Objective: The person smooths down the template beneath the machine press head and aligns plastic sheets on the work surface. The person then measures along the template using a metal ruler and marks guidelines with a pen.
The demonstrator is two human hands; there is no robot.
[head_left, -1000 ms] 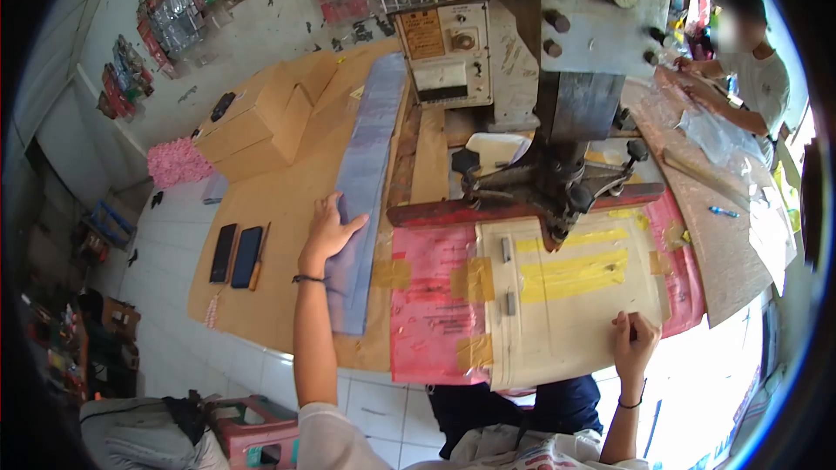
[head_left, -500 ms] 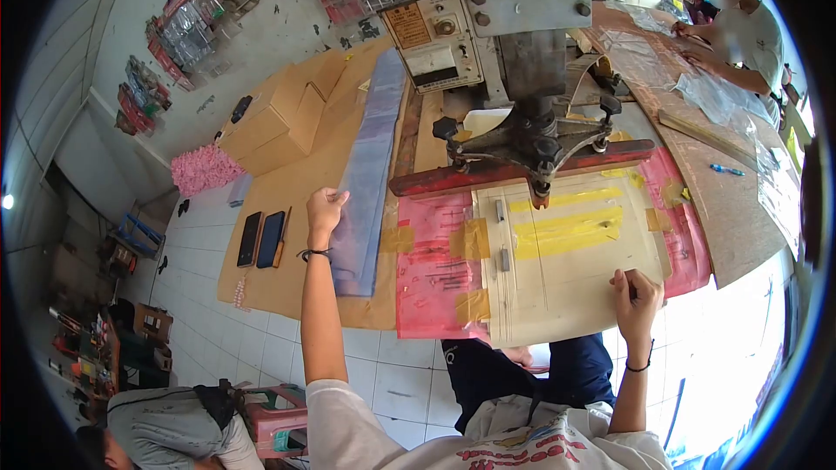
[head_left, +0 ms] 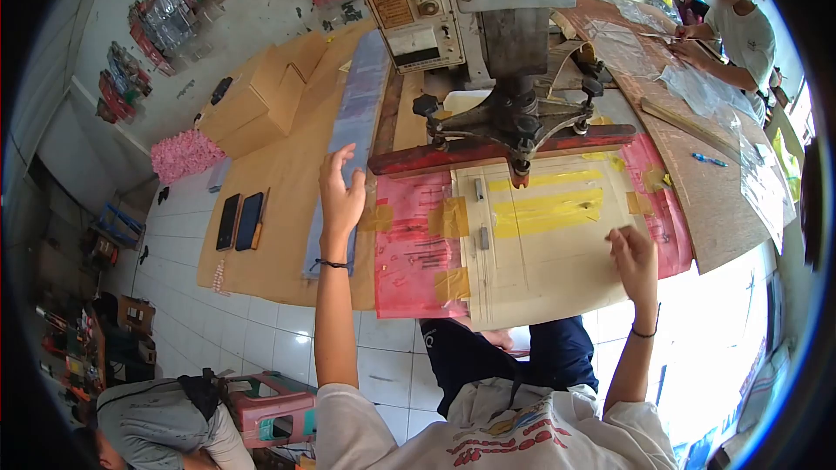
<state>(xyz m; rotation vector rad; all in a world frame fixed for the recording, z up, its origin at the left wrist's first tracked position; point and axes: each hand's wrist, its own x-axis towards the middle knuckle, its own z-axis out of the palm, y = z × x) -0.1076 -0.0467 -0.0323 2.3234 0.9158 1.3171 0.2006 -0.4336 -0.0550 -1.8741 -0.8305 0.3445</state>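
Observation:
My left hand (head_left: 342, 191) is over the right edge of a long stack of bluish clear plastic sheets (head_left: 353, 104), fingers apart and holding nothing. My right hand (head_left: 633, 257) is over the right part of a beige board (head_left: 557, 278), its fingers curled; whether anything is between them cannot be made out. The board carries yellow tape strips (head_left: 549, 209) and two small metal blocks, and lies on a red sheet (head_left: 414, 244) fixed with brown tape. Just behind the board, a press head (head_left: 522, 117) with black knobs holds a red bar (head_left: 392, 162).
Cardboard boxes (head_left: 252, 109), two phones (head_left: 249, 219) and pink shredded material (head_left: 185, 157) are at the left. A control box (head_left: 418, 22) stands behind. At the right are a blue pen (head_left: 710, 159) and a co-worker (head_left: 740, 35) handling plastic. Another person (head_left: 165, 422) is low at the left.
My left hand has moved right and opened its fingers near the plastic stack's edge. My right hand has risen slightly from the board's near edge. The whole view has shifted.

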